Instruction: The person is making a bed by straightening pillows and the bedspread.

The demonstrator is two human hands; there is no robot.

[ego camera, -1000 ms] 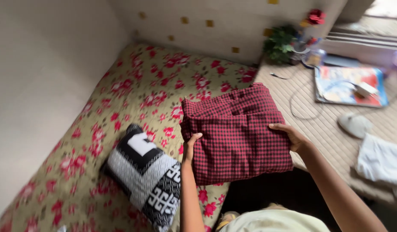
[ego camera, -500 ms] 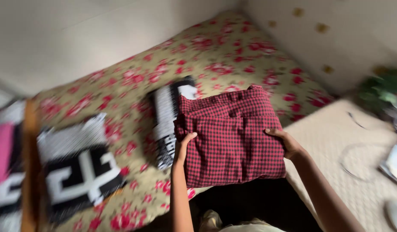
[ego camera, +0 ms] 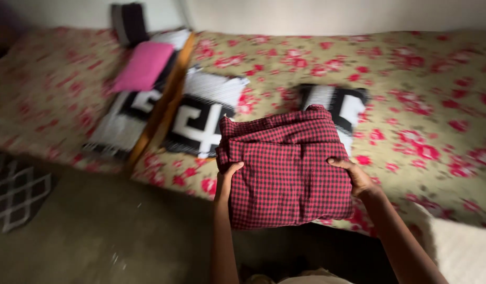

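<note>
A folded red-and-black checked cloth (ego camera: 286,165) is held up in front of me, above the edge of a bed. My left hand (ego camera: 227,178) grips its left edge, thumb on top. My right hand (ego camera: 355,176) grips its right edge. The bed has an olive sheet with red flowers (ego camera: 411,94). A black-and-white patterned pillow (ego camera: 337,105) lies on the sheet just behind the cloth, partly hidden by it.
Two more black-and-white patterned pillows (ego camera: 201,113) and a pink cushion (ego camera: 144,66) lie to the left around a wooden bar (ego camera: 159,110). A second flowered mattress (ego camera: 43,89) extends left. A diamond-patterned mat (ego camera: 17,192) lies on the dark floor (ego camera: 122,236).
The view has swung left: the mat side with plant and papers is gone, and more pillows, a pink cushion and the floor have come in. Both hands still hold the checked cloth.
</note>
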